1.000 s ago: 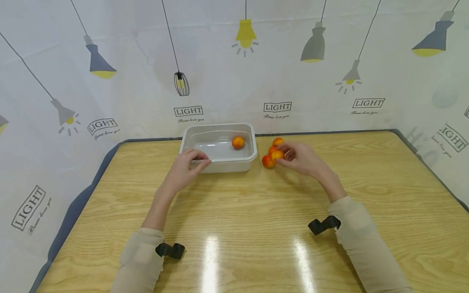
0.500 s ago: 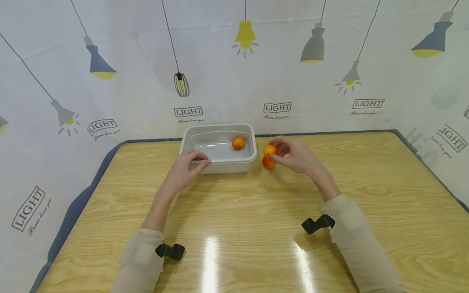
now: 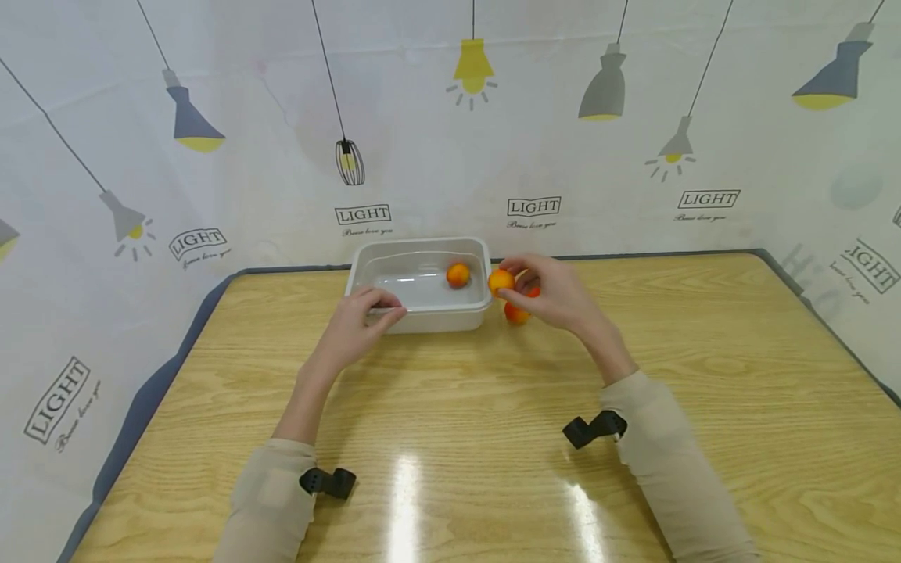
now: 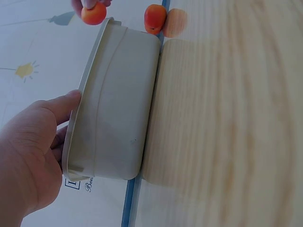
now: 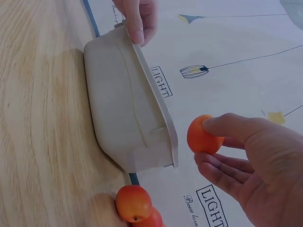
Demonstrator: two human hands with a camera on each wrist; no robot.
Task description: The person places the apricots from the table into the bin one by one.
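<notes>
My right hand (image 3: 559, 293) pinches a small round orange-red fruit (image 3: 501, 282) between thumb and fingers. It holds the fruit up at the right rim of a white plastic box (image 3: 439, 321); in the right wrist view the held fruit (image 5: 204, 134) hangs beside the box's rim. Thumb and fingers of my left hand (image 3: 357, 322) grip the box's near rim at its left part. Inside the box, toward the right end, lies one similar fruit (image 3: 457, 274). More of these fruits (image 3: 517, 312) sit on the table just right of the box, partly hidden by my right hand.
The box stands on a wooden table (image 3: 450, 422) near its far edge. Right behind it rises a pale wall cloth (image 3: 422, 156) printed with lamps, which also runs along both sides. Each sleeve carries a small black camera (image 3: 594, 428) at the wrist.
My right hand has lifted a fruit from the group and carried it left to the box's right rim. The left hand and the box have stayed in place.
</notes>
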